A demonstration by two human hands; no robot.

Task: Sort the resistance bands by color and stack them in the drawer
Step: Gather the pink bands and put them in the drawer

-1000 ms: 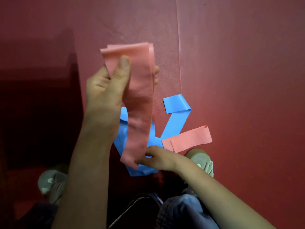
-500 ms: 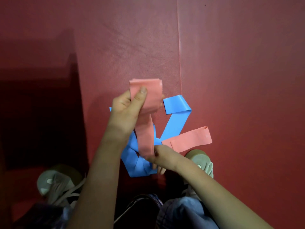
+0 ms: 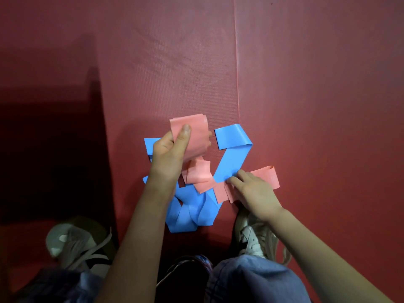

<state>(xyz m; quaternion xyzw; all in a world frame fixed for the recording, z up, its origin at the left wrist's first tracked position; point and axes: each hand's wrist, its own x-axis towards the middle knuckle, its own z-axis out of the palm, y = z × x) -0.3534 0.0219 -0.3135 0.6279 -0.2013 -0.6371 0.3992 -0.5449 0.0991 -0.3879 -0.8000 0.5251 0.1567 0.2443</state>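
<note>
The left hand [image 3: 168, 154] grips a folded pink band [image 3: 196, 136], thumb clamped across its front, just above the tangle of blue bands [image 3: 190, 213] on the red mat [image 3: 306, 84]. The band's loose end trails onto that tangle. The right hand [image 3: 253, 191] lies with fingers [image 3: 237, 179] stretched flat on a second pink band [image 3: 266, 176] at the tangle's right edge.

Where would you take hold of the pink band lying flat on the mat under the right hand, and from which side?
Pinch its looped right-hand end, coming from the right. That end of the flat pink band lies bare on the mat; the right hand covers its middle, and its other end lies against the blue band.
</note>
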